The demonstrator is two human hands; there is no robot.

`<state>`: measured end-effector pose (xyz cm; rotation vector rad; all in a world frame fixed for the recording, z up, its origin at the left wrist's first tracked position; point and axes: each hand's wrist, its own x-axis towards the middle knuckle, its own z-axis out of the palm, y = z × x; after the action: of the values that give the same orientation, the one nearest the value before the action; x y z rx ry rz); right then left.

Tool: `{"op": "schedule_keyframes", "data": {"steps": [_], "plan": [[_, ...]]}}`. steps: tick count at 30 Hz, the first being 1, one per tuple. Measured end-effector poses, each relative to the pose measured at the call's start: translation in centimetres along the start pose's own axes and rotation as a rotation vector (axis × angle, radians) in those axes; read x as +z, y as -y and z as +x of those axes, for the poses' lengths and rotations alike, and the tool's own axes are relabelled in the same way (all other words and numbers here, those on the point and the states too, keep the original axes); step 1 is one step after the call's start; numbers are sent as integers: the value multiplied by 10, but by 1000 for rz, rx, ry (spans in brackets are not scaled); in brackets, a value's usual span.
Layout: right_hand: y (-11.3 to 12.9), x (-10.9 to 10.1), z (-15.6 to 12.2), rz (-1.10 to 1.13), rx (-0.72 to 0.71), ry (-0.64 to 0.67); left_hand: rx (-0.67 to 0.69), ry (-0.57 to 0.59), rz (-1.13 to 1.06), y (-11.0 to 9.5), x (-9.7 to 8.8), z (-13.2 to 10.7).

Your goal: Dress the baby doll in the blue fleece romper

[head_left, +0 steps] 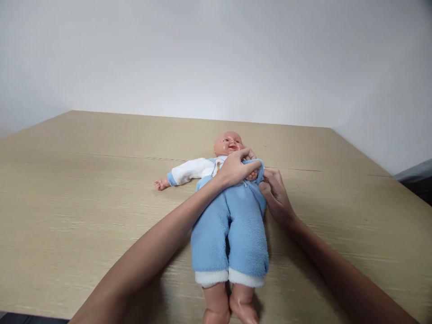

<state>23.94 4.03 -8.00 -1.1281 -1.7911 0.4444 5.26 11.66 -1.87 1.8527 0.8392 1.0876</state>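
Note:
A baby doll (229,225) lies on its back on the table, its feet toward me. It wears blue fleece trousers with white cuffs and a white top with blue trim. One doll arm, in a white sleeve (191,172), stretches out to the left. My left hand (238,167) reaches across the doll's chest, its fingers closed on the blue cuff (260,170) near the doll's other hand (252,175). From the right side, my right hand (275,189) pinches the same blue cuff. The doll's right-side sleeve is mostly hidden behind my hands.
The wooden table (101,216) has a thin seam running across it behind the doll. A pale wall (216,58) rises beyond its far edge. Something dark (416,180) shows past the table's right edge.

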Motion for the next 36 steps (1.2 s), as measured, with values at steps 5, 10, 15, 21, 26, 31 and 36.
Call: {"op": "schedule_keyframes", "data": {"steps": [5, 10, 15, 21, 26, 31, 36], "plan": [[1, 6, 2, 119, 71, -84, -41, 33, -24, 2, -2, 5], [0, 13, 4, 395, 222, -149, -98, 88, -70, 1, -6, 7], [1, 9, 5, 477, 287, -134, -122, 92, -92, 5, -7, 10], [12, 11, 5, 504, 268, -80, -144, 164, -91, 1, -4, 11], [12, 13, 7, 624, 319, -121, -139, 198, -67, 1, -7, 14], [7, 11, 10, 761, 397, -152, -98, 232, -33, 7, -9, 19], [-3, 12, 10, 605, 433, -295, -189, 222, -104, 13, -6, 16]]}}
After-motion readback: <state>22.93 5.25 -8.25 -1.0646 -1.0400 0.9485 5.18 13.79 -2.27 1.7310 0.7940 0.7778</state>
